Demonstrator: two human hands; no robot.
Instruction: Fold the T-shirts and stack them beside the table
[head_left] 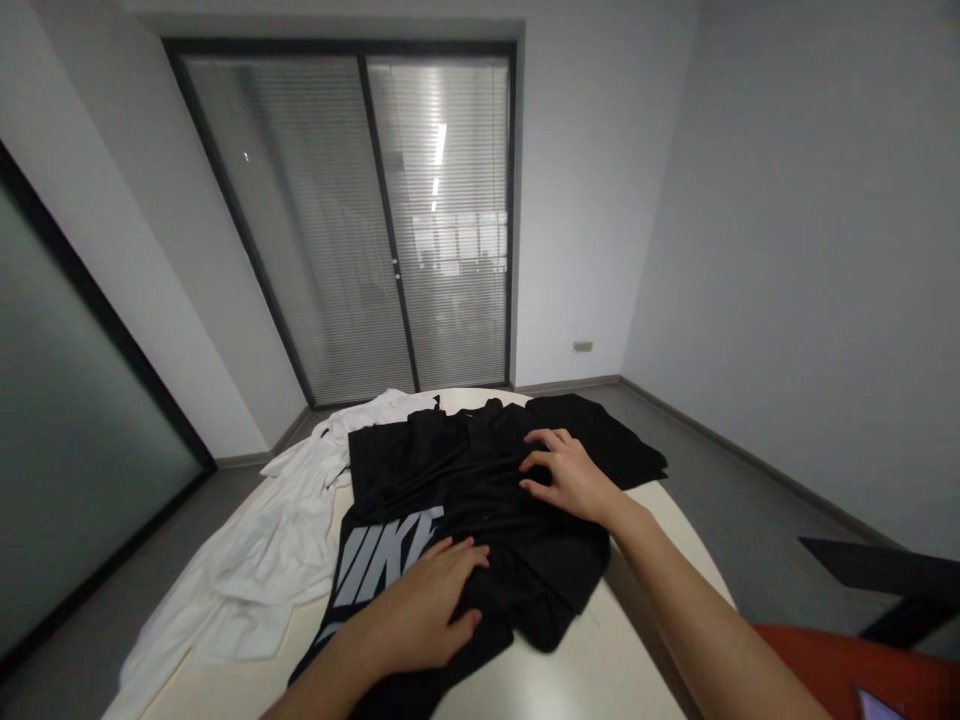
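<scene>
A black T-shirt (442, 460) with large pale lettering lies spread and wrinkled over the table. My left hand (424, 605) rests flat on its lower part beside the lettering, fingers stretched out and thumb apart. Farther up and to the right, my right hand (566, 475) is over the shirt with its fingers spread and slightly bent; whether the fingertips press on the cloth I cannot tell. Neither hand shows anything gripped.
A white garment (277, 540) lies crumpled along the table's left side. Folded black cloth (600, 435) is at the far right of the pale table (547, 680). An orange seat (840, 670) stands at the lower right, and glass doors with blinds (450, 300) are beyond the table.
</scene>
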